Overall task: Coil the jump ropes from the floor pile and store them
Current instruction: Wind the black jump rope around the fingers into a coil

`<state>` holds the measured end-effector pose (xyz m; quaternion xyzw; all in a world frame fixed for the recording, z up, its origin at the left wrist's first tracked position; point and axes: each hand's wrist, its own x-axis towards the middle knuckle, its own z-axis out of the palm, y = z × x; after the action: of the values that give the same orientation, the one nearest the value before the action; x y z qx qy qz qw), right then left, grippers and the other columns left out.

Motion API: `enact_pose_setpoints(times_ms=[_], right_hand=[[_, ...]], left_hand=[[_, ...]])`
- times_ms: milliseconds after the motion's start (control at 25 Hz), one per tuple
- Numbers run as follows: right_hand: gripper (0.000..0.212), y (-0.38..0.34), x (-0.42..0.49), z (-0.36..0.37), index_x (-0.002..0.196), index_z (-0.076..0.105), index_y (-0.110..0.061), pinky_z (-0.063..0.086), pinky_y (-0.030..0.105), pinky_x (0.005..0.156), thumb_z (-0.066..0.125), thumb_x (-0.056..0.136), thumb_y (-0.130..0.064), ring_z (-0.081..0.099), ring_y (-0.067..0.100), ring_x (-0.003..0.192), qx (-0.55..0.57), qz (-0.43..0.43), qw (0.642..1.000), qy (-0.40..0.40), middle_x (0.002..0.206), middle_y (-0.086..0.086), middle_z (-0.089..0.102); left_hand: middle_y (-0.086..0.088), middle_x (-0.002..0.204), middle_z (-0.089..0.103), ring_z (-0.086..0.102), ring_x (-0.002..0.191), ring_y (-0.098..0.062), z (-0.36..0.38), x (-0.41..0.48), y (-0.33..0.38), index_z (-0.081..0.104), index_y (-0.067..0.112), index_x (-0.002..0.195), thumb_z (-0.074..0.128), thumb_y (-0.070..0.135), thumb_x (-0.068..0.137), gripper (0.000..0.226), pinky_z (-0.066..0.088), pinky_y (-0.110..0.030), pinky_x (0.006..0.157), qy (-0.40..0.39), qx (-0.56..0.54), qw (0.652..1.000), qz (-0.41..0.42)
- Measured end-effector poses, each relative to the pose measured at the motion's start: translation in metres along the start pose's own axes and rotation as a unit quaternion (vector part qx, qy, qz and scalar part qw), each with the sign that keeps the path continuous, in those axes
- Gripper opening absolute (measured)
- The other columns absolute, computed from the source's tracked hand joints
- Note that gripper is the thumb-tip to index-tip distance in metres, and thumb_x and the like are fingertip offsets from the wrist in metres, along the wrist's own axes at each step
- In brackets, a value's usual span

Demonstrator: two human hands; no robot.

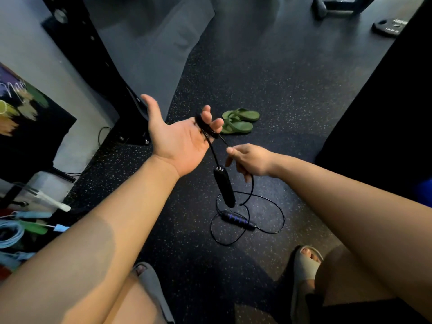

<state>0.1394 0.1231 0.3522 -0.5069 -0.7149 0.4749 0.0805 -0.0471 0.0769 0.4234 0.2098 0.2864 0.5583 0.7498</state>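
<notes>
A black jump rope is partly wound in a small coil round the fingers of my left hand, which lies palm up with the thumb spread. One black handle hangs from that coil on a short length of cord. My right hand pinches the cord just right of the coil. From there the cord drops to loose loops on the floor. The second handle, black with purple bands, lies among those loops.
A pair of green sandals lies on the speckled rubber floor beyond my hands. Blue and green jump ropes are piled at the lower left. A black rack upright stands left, a weight plate far right. My feet wear grey slides.
</notes>
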Motion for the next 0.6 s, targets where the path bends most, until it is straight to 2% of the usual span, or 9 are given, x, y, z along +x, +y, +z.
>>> enact_pose_setpoints(times_ms=[120,160,200,280,360,400,480,520,600], right_hand=[[0.038,-0.001,-0.005,0.009,0.105,0.062,-0.007,0.051,0.038,0.056,0.035,0.107,-0.035,0.054,0.023,0.052,-0.013,0.019,0.998,-0.056,0.065,0.005,0.049],[0.037,-0.004,-0.007,0.01,0.107,0.063,-0.007,0.056,0.044,0.062,0.036,0.106,-0.034,0.054,0.023,0.054,-0.013,0.02,0.997,-0.067,0.064,0.004,0.049],[0.037,-0.007,-0.009,0.01,0.108,0.063,-0.008,0.057,0.046,0.065,0.037,0.106,-0.034,0.054,0.023,0.056,-0.024,0.017,0.997,-0.072,0.065,0.003,0.049],[0.036,-0.019,-0.016,0.007,0.106,0.065,-0.011,0.054,0.039,0.064,0.038,0.106,-0.034,0.057,0.02,0.06,-0.121,-0.029,0.99,-0.059,0.069,0.0,0.054],[0.036,-0.03,-0.021,0.008,0.094,0.063,-0.009,0.045,0.035,0.067,0.041,0.104,-0.035,0.057,0.019,0.069,-0.241,-0.118,0.963,-0.024,0.073,-0.001,0.058],[0.036,-0.035,-0.022,0.008,0.086,0.06,-0.009,0.04,0.035,0.065,0.043,0.104,-0.035,0.054,0.022,0.069,-0.279,-0.151,0.948,-0.003,0.073,0.0,0.057],[0.033,-0.04,-0.024,0.007,0.082,0.058,-0.012,0.033,0.033,0.061,0.047,0.102,-0.035,0.047,0.022,0.067,-0.319,-0.198,0.926,0.038,0.072,0.001,0.056],[0.029,-0.041,-0.024,0.005,0.087,0.062,-0.013,0.033,0.032,0.061,0.049,0.101,-0.035,0.047,0.022,0.067,-0.33,-0.216,0.917,0.055,0.075,0.002,0.059],[0.025,-0.042,-0.024,-0.001,0.099,0.069,-0.019,0.041,0.034,0.059,0.053,0.098,-0.039,0.055,0.023,0.067,-0.336,-0.249,0.905,0.082,0.081,0.003,0.067]], left_hand=[[-0.013,0.102,0.065,0.067,0.098,-0.034,-0.001,0.001,0.001,0.078,0.004,0.092,0.024,0.098,0.072,0.11,0.041,-0.041,0.113,0.018,0.005,0.998,0.058],[-0.015,0.104,0.066,0.067,0.101,-0.034,-0.001,0.002,0.0,0.078,0.004,0.094,0.021,0.096,0.074,0.111,0.04,-0.043,0.114,0.024,0.016,0.997,0.07],[-0.016,0.104,0.069,0.067,0.104,-0.034,-0.002,0.004,-0.002,0.075,0.001,0.105,0.019,0.095,0.076,0.113,0.041,-0.045,0.114,0.036,0.031,0.996,0.078],[-0.016,0.104,0.074,0.067,0.114,-0.031,-0.009,0.011,-0.007,0.051,-0.003,0.133,0.015,0.092,0.079,0.115,0.039,-0.047,0.115,0.076,0.084,0.99,0.078],[-0.011,0.114,0.075,0.064,0.12,-0.026,-0.02,0.017,-0.013,0.032,0.0,0.149,0.008,0.092,0.077,0.119,0.026,-0.049,0.121,0.114,0.208,0.97,0.043],[-0.008,0.119,0.074,0.063,0.122,-0.023,-0.025,0.02,-0.016,0.029,0.001,0.152,0.005,0.092,0.075,0.121,0.02,-0.05,0.123,0.121,0.277,0.953,0.02],[-0.005,0.118,0.075,0.063,0.121,-0.018,-0.029,0.021,-0.022,0.034,0.0,0.15,0.003,0.092,0.073,0.124,0.018,-0.051,0.122,0.109,0.364,0.925,-0.023],[-0.006,0.113,0.076,0.066,0.116,-0.016,-0.026,0.02,-0.023,0.041,-0.001,0.145,0.002,0.092,0.074,0.123,0.025,-0.048,0.119,0.096,0.385,0.917,-0.041],[-0.009,0.091,0.076,0.07,0.089,-0.011,-0.017,0.014,-0.025,0.064,-0.001,0.115,-0.004,0.089,0.078,0.118,0.042,-0.035,0.098,0.052,0.426,0.9,-0.078]])
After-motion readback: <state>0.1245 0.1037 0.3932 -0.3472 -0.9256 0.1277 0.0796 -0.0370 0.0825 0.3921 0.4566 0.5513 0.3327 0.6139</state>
